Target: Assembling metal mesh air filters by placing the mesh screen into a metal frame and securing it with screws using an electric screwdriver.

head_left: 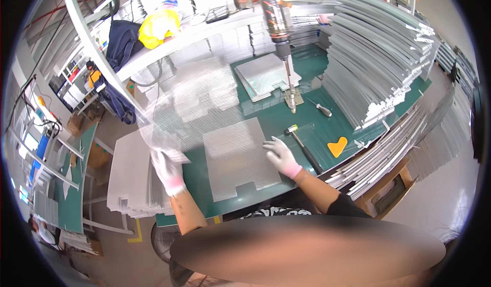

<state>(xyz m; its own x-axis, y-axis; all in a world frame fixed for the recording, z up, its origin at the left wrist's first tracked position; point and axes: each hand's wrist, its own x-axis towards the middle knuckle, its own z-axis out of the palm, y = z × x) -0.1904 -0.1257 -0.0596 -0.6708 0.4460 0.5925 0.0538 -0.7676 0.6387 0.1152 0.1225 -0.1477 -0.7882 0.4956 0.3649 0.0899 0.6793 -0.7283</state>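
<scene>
My left hand, in a white glove with a pink cuff, grips the lower edge of a thin mesh sheet. That sheet is smeared by motion and looks see-through. Flat on the green table before me lies a grey perforated panel with a notch in its near edge. Beside its right edge is my gloved right hand, fingers apart and holding nothing. Just right of that hand lies a hammer with a dark handle. Left of the table, a stack of pale panels reaches close to my left hand.
An orange power driver hangs point down over a small metal plate. Near it are a screwdriver and a yellow heart-shaped piece. Tall stacked panels stand at the right; more notched panels lie behind.
</scene>
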